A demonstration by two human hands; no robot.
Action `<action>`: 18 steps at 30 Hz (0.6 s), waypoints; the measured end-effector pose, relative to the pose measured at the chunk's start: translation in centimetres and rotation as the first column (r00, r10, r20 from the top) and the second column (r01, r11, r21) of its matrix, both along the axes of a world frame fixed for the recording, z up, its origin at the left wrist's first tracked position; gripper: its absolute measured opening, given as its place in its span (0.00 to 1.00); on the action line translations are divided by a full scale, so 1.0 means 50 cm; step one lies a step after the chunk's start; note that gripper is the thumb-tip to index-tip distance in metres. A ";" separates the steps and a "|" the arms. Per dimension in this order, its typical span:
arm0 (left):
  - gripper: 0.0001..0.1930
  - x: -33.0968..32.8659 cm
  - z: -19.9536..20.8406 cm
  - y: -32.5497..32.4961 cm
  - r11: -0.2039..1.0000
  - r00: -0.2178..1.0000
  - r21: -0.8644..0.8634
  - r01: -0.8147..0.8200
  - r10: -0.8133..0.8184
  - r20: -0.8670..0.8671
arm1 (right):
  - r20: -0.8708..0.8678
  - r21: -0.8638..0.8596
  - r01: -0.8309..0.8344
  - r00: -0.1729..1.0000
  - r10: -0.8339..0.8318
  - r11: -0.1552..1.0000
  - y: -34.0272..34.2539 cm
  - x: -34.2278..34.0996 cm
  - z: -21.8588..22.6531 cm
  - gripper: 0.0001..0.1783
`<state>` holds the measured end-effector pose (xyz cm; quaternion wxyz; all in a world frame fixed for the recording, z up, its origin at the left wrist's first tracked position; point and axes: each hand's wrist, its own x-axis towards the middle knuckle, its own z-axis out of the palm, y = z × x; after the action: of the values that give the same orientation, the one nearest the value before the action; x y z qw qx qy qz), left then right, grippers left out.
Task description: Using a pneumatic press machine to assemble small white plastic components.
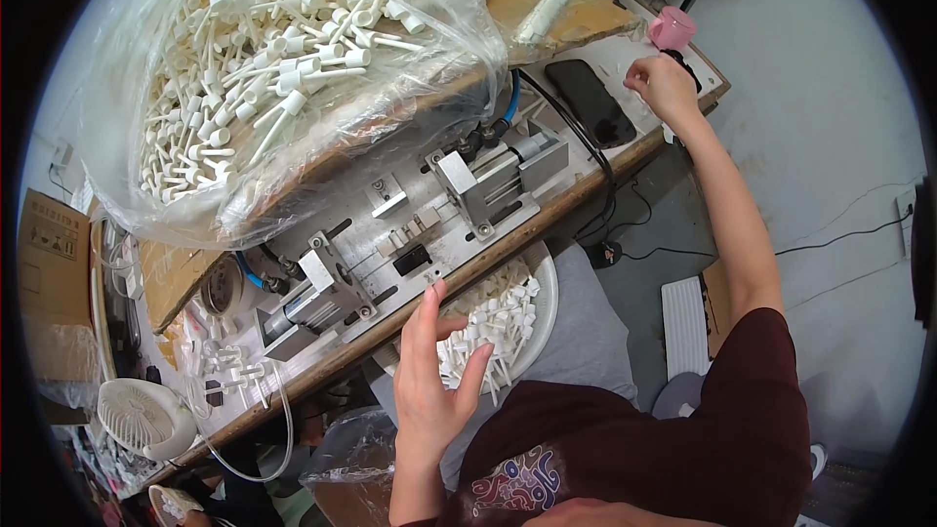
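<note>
"Left hand (434, 381) stands open, thumb apart from the raised fingers, palm side turned inward. Its fingertips show against the front edge of the table (617, 57); whether they touch the wood, I can't tell."

"And the right hand (664, 88)?"

"Bent over the table's right end, near the front right corner, fingertips drawn together. Whether something small is pinched there, I can't tell."

"Where do the white pieces (508, 327) lie?"

"In a round, pale basin (549, 293) on the person's lap, just below the table's front edge. They're outside the left hand's grip, mostly to the right of its fingers, and well apart from the right hand."

"Any others?"

"White scoops (293, 78) fill a clear plastic bag (468, 29) on cardboard (181, 283) toward the table's far edge, well apart from both hands."

"What's between that bag and the front edge?"

"A metal fixture (488, 181), its two cylinder units facing each other along the edge. The left fingertips point toward its middle."

"And around the right hand?"

"A black phone (590, 102) lies to its left, near the front edge. A pink mug (672, 29) stands just beyond it, near the table's right end."
</note>
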<state>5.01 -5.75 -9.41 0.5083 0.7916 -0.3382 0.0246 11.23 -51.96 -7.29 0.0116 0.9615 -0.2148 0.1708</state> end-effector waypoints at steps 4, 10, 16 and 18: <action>0.44 -0.001 -0.018 0.019 0.999 0.999 -0.023 -0.032 0.032 0.022 | -0.152 0.055 0.073 0.986 -0.064 0.996 -0.052 0.016 -0.028 0.12; 0.42 -0.004 -0.020 0.046 0.992 0.995 -0.071 -0.099 0.099 -0.005 | 0.385 -0.173 -0.189 0.890 0.243 0.967 0.070 0.004 0.073 0.13; 0.23 0.103 0.073 0.019 0.978 0.874 -0.078 -0.196 0.210 0.437 | 0.430 -0.320 -0.661 0.537 0.726 0.679 0.383 0.096 0.189 0.08; 0.16 0.171 0.113 -0.002 0.940 0.816 -0.181 -0.288 0.340 0.467 | 0.363 -0.236 -0.778 0.485 0.795 0.583 0.460 0.165 0.192 0.11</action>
<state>13.56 -5.86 -3.78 0.4340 0.7767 -0.3194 0.3260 19.48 -28.98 2.29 -0.0965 0.8885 0.2546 0.3694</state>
